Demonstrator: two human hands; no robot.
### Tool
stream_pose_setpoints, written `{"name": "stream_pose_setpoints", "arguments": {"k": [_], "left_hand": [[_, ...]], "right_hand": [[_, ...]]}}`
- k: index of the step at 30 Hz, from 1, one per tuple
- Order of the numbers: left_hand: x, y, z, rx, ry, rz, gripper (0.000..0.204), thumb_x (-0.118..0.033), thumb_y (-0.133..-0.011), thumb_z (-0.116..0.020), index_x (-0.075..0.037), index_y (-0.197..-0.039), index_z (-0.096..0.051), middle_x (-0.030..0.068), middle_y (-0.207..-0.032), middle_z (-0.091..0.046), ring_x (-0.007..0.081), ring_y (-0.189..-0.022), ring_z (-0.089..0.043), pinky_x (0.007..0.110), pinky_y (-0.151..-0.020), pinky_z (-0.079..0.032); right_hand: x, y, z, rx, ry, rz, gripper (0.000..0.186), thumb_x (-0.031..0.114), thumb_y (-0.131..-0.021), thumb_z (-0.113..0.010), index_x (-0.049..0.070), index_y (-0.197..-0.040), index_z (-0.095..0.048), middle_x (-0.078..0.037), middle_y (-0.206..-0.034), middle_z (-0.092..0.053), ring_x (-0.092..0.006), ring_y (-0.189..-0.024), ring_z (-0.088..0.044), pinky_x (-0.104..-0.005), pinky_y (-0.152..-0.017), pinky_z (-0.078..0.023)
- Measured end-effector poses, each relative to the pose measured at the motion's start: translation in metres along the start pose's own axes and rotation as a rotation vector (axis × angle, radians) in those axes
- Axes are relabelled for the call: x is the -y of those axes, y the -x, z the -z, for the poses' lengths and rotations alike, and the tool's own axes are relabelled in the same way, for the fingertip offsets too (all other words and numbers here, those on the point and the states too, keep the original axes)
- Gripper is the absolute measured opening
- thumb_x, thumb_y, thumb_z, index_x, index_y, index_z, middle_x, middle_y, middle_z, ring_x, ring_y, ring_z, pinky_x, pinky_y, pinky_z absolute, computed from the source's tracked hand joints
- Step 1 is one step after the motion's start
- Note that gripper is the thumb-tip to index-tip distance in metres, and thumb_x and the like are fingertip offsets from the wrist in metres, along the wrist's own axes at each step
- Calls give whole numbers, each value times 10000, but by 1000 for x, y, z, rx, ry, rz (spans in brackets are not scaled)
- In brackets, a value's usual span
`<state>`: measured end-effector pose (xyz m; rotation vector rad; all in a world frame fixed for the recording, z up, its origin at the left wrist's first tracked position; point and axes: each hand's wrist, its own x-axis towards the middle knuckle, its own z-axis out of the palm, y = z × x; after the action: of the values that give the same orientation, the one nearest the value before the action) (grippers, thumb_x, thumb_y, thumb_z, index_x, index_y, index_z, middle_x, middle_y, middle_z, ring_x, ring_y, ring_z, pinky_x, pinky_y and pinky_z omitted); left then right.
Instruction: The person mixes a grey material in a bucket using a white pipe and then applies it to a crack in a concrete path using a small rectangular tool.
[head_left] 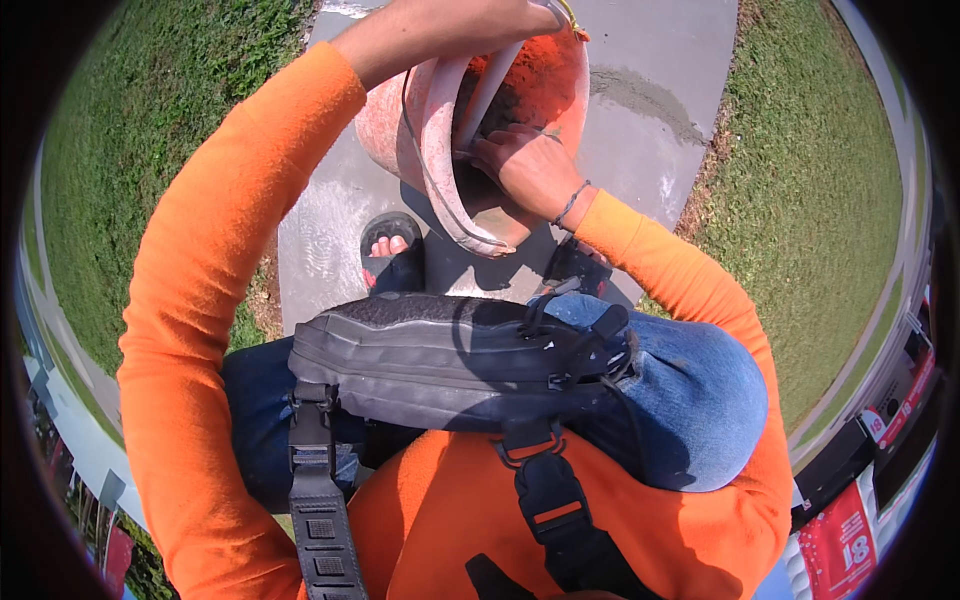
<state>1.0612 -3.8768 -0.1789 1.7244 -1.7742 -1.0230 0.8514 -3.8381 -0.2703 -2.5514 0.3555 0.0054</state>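
Observation:
A worn orange-pink bucket (385, 135) leans on the pavement in front of me, its mouth tipped my way. Grey dirt or residue coats part of its bright orange inside. My left hand (510, 18) reaches over the top and is closed at the bucket's upper rim; the picture's edge cuts off part of it. Inside, a pale stick (488, 95) slants down from beneath that hand. My right hand (525, 165) is in the mouth, fingers curled near the stick's lower end; what they hold is hidden. A thin dark wire bail (412, 150) hangs along the bucket's outside.
Grey concrete path (660, 50) runs under the bucket, with a dark wet streak (645, 95). Grass borders it left (150, 150) and right (800, 200). My sandalled foot (392, 255) stands close below the bucket. A black bag (440, 355) lies across my lap.

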Motion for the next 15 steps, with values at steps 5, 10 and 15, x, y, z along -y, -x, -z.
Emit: {"name": "stream_pose_setpoints", "arguments": {"k": [5, 10, 15], "left_hand": [[-4, 7, -4, -14, -7, 2, 307, -199, -939, -608, -23, -1189, -627, 120, -1060, -670, 208, -975, -620, 354, -878, -519], [-9, 16, 0, -34, 12, -3, 309, -194, -938, -604, -24, -1195, -627, 123, -1069, -672, 210, -983, -621, 354, -886, -518], [-10, 20, 10, -48, 36, -1, 311, -188, -938, -601, -24, -1200, -627, 126, -1078, -675, 212, -991, -622, 355, -895, -517]], "right_hand": [[14, -6, -4, 22, -284, -101, 219, 255, -920, -619, 143, -1058, -747, -140, -921, -720, -359, -846, -663, -472, -772, -524], [4, -10, 2, 90, -527, -220, 255, 284, -951, -620, 111, -1094, -742, -142, -936, -728, -306, -854, -683, -414, -784, -519], [-12, -7, 15, 227, -998, -393, 382, 316, -968, -648, -1, -1179, -684, -55, -953, -724, -122, -862, -650, -312, -817, -511]]}}
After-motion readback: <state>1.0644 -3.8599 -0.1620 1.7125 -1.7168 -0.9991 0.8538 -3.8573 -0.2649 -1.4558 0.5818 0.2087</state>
